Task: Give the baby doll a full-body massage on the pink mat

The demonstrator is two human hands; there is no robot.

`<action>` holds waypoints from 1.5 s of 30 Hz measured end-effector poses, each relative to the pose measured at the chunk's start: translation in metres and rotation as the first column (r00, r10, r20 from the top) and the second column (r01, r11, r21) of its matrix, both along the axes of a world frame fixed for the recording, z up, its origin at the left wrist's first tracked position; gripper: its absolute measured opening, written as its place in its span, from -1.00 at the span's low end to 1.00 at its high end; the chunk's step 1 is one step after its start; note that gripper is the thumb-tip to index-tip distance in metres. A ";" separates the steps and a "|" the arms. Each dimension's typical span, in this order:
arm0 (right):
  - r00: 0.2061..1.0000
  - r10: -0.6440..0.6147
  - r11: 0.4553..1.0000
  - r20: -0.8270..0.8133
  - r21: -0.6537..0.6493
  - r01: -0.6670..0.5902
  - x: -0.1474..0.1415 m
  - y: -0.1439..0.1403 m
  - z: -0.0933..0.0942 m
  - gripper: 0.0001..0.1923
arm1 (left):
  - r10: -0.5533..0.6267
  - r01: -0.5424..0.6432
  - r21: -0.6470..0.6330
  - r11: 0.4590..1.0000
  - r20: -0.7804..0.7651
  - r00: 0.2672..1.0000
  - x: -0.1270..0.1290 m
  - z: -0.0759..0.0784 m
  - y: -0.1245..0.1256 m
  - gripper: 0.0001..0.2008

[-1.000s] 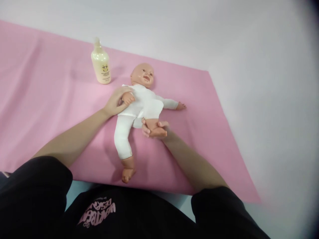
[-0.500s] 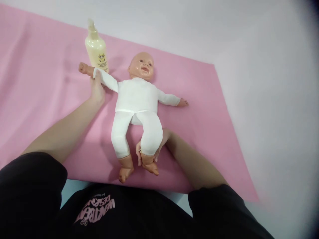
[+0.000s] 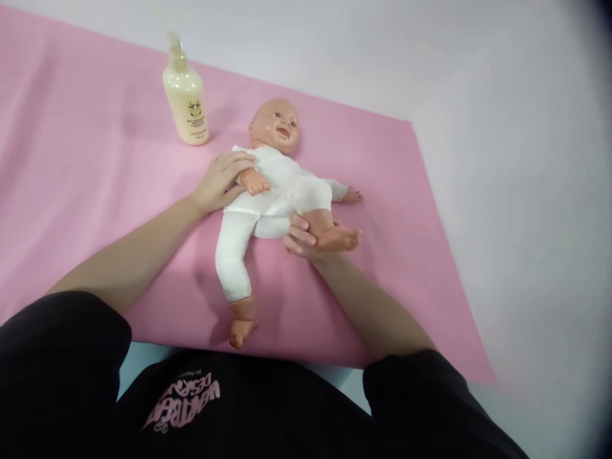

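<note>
Nearest: black T-shirt [image 3: 268,408] at front edge of pink sheet [image 3: 406,268]. Right hand [image 3: 300,236] clasped round raised left ankle of baby doll [image 3: 277,169]; doll's foot partly blocks view of grip. Left hand [image 3: 216,183] closed around doll's right forearm, folded onto torso. Doll supine on sheet: white fabric-like body, glossy molded head. Beyond left hand: cream pump bottle [image 3: 185,105], round-shouldered, upright, untouched. Sheet smooth, creased at left. Farthest: plain pale background [image 3: 507,159].
</note>
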State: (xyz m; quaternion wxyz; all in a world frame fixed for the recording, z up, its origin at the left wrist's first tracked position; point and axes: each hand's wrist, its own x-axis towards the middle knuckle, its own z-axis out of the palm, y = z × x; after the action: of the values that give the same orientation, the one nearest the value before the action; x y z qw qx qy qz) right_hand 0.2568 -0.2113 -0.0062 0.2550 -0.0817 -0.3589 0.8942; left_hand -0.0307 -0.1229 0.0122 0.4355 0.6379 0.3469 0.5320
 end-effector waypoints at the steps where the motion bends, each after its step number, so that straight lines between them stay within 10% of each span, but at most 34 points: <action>1: 0.996 -0.088 0.996 0.009 -0.004 0.088 -0.002 0.000 0.002 -0.42 | 0.001 -0.001 0.006 1.000 -0.004 1.000 0.000 0.001 0.000 -0.80; 5: 0.982 -0.186 0.982 0.014 -0.039 0.186 -0.011 0.001 0.009 -0.46 | 0.002 0.038 0.182 0.982 -0.215 0.977 0.001 0.005 -0.002 -0.66; 13: 0.951 0.121 0.957 -0.284 -0.220 -0.188 -0.013 0.023 -0.029 -0.54 | 0.224 0.125 0.521 0.844 -0.554 0.802 -0.002 0.003 -0.002 -0.37; 45: 0.906 0.274 0.961 -0.324 0.058 -0.270 -0.017 0.021 -0.017 -0.49 | 0.265 0.126 0.610 0.783 -0.509 0.819 -0.006 -0.009 0.012 -0.33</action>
State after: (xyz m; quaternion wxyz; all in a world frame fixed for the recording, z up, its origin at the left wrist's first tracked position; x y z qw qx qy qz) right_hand 0.2402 -0.1901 -0.0233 0.1847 0.1208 -0.3245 0.9198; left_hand -0.0367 -0.1113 0.0028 0.0571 0.8592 0.2915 0.4167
